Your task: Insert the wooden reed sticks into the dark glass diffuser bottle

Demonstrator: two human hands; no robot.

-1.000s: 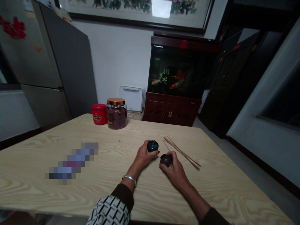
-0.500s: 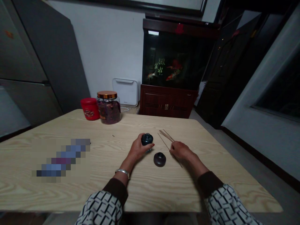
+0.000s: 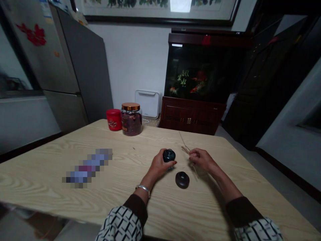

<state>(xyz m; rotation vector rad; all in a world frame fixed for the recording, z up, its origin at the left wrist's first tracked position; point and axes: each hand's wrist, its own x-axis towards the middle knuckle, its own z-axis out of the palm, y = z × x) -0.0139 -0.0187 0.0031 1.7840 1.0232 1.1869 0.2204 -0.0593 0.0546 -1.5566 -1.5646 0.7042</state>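
My left hand (image 3: 157, 165) is wrapped round a small dark glass bottle (image 3: 169, 156), which stands upright with its narrow neck uppermost. To the right, my right hand (image 3: 202, 159) pinches several thin wooden sticks (image 3: 186, 150) between thumb and fingers. The sticks fan out at different angles, one reaching toward the far edge and one trailing below the hand. In front of the bottle, on the near side, a dark round cap (image 3: 182, 181) with a hollow in its top lies on the table, touched by neither hand.
The pale wood table (image 3: 120, 197) carries a red canister (image 3: 114, 119) and a copper-lidded jar (image 3: 131, 122) at the back. A blurred-out flat object (image 3: 87, 168) lies on the left. Behind the table stand a fish tank (image 3: 195, 80), a white appliance (image 3: 147, 103) and a fridge (image 3: 87, 77).
The whole view has shifted, so things appear farther right. My right hand's grip has turned; the sticks now spread at different angles. My left hand still holds the bottle.
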